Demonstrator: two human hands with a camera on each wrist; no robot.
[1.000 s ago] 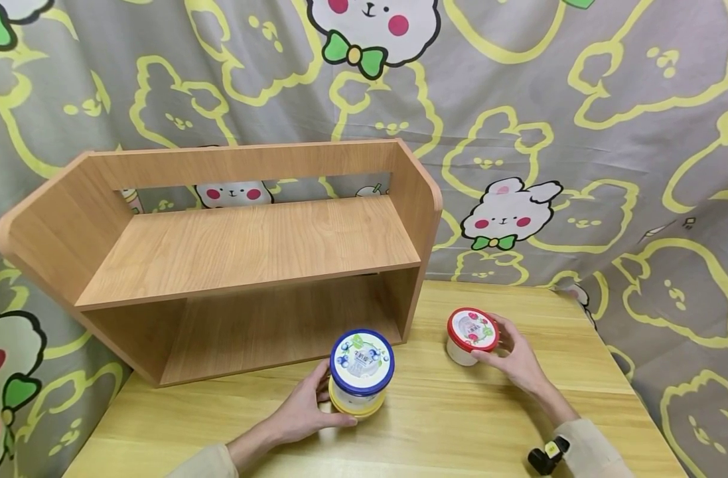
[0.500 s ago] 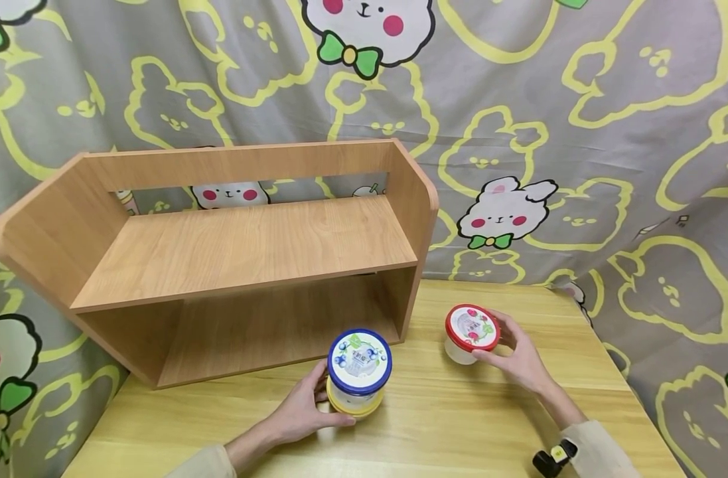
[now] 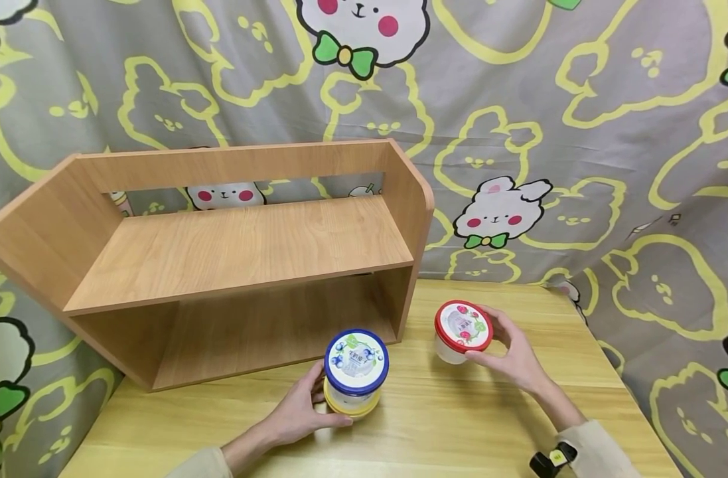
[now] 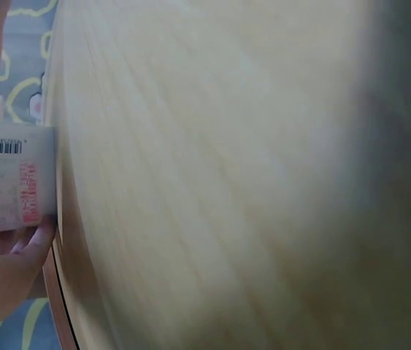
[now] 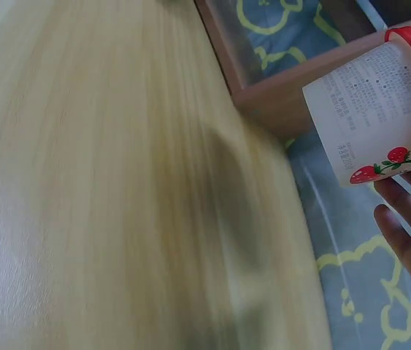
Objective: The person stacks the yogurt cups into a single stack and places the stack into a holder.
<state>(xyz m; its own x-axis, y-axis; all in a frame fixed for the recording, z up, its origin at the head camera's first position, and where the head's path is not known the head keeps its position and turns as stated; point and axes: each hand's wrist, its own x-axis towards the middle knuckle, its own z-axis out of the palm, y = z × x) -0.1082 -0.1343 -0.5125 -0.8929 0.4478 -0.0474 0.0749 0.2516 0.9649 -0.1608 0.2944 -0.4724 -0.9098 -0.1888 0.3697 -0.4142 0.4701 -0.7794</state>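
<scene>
Two round paper tubs stand stacked in front of the shelf in the head view: a blue-lidded tub (image 3: 356, 362) with blueberry print on top, a yellow-lidded tub (image 3: 364, 406) below. My left hand (image 3: 298, 411) grips the stack from its left side, thumb at the front near the yellow lid. A tub's barcoded wall (image 4: 8, 175) fills the edge of the left wrist view. To the right, my right hand (image 3: 515, 355) holds a red-lidded tub (image 3: 464, 325) by its rim. In the right wrist view this tub's strawberry-printed wall (image 5: 373, 109) is tilted, raised above the table.
A two-level wooden shelf (image 3: 244, 252) stands on the left and back of the wood-grain table (image 3: 435, 425). Patterned grey cloth (image 3: 489, 146) hangs behind and at the sides. A small black device (image 3: 551, 459) sits on my right wrist.
My right hand has lifted the red-lidded tub and moved it slightly left, toward the stack. The left hand keeps its grip on the stacked tubs. The head view has turned slightly right.
</scene>
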